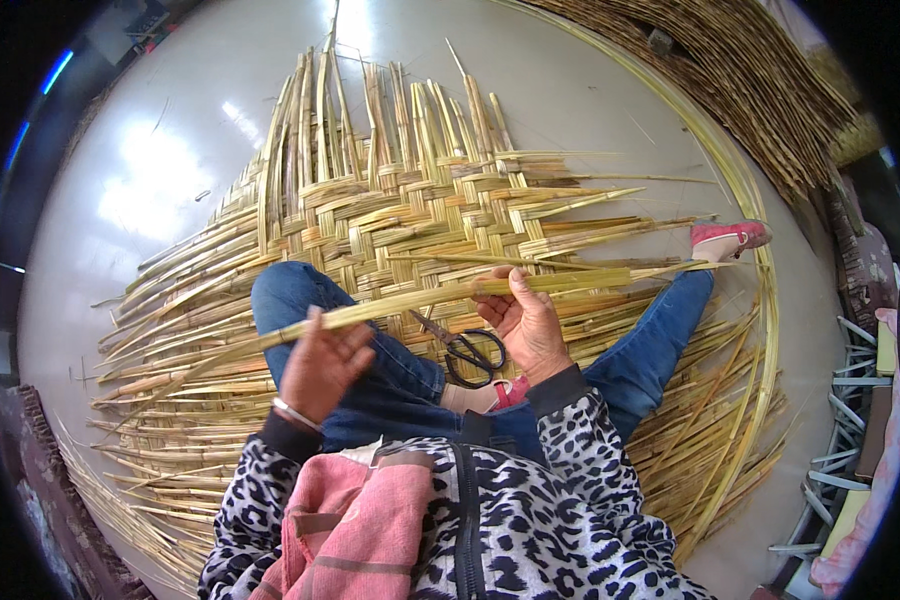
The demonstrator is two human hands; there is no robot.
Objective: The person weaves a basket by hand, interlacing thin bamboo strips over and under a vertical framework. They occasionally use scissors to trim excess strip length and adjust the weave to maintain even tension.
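A long flattened yellow-green reed strip (410, 299) stretches across in front of me, above my bent left knee. My right hand (530, 325) grips it between thumb and fingers, palm turned up. Farther left, my left hand (325, 368) has its thumb on the strip, with the other fingers loosely bent below it. Under the strip spreads a woven reed mat (410, 215), its loose reed ends fanning out on all sides. Dark-handled scissors (473, 358) lie between my legs, blades pointing up and left.
My right leg (655, 345) stretches over the mat, ending in a pink shoe (730, 238). Long green reeds (760, 300) curve along the right side. A big bundle of brown stalks (735, 90) lies at the far right. Folded metal frames (838, 440) stand at the right edge.
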